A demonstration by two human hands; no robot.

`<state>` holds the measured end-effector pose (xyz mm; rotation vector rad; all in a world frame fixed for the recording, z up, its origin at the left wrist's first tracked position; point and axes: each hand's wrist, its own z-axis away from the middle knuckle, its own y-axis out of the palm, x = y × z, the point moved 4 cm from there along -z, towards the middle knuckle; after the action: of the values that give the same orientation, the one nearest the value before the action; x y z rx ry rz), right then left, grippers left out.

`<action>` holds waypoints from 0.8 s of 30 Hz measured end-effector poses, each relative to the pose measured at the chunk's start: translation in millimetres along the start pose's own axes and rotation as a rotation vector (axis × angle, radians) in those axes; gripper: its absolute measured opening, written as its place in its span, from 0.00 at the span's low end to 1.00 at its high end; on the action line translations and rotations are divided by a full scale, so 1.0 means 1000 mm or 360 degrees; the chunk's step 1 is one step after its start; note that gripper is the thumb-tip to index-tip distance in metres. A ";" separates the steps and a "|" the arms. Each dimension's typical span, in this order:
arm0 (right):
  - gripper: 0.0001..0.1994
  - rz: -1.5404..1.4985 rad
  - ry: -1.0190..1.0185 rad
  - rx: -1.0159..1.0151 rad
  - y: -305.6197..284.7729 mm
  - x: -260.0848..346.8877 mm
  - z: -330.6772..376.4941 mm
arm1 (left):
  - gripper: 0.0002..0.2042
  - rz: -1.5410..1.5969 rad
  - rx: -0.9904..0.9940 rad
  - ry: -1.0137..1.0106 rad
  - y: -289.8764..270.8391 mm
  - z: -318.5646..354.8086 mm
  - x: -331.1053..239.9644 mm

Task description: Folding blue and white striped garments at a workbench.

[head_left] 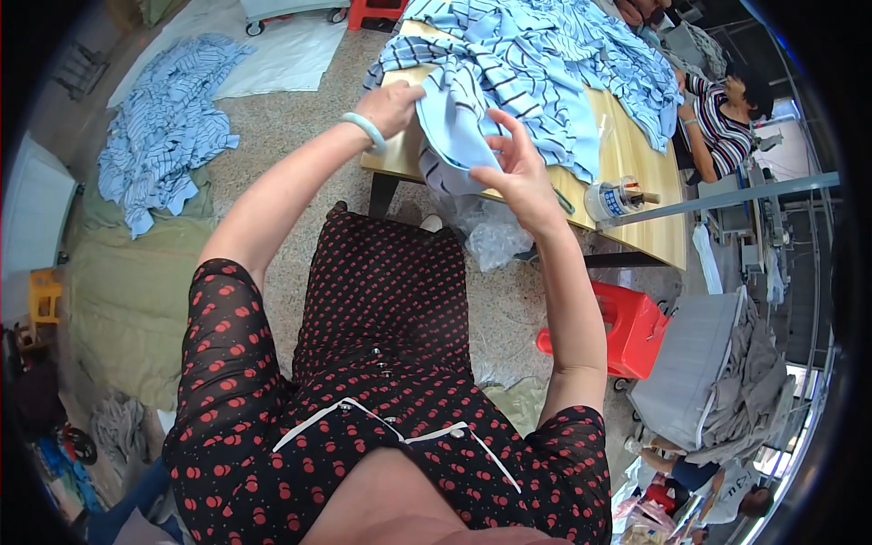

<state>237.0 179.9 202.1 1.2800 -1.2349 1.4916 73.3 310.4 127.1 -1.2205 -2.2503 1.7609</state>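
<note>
A light blue cloth piece with dark stripes [451, 118] hangs over the near edge of the table, its plain blue side partly turned up. My left hand [391, 107], with a pale bangle on its wrist, is closed on the upper left edge of this cloth. At its lower right edge, my right hand [522, 174] holds the cloth with the thumb at the corner and the fingers curved around the side. The fingertips of my left hand are partly hidden. More striped blue cloth [545, 109] lies heaped just beyond both hands.
The wooden table [658, 213] bears a clear tub of tools [610, 200] near its right corner. A red plastic stool [627, 329] stands right of my forearm. Striped cloth [163, 127] is piled on the floor at left. A co-worker [722, 123] sits beyond the table's right side.
</note>
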 end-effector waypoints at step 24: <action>0.11 0.0555 -0.0325 -0.1056 -0.017 -0.026 -0.072 | 0.09 0.0617 -0.0452 0.0438 -0.040 0.015 -0.072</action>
<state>242.7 254.7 178.9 0.8019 -1.9572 1.0324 93.5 253.7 185.4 -1.9317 -2.2648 1.2760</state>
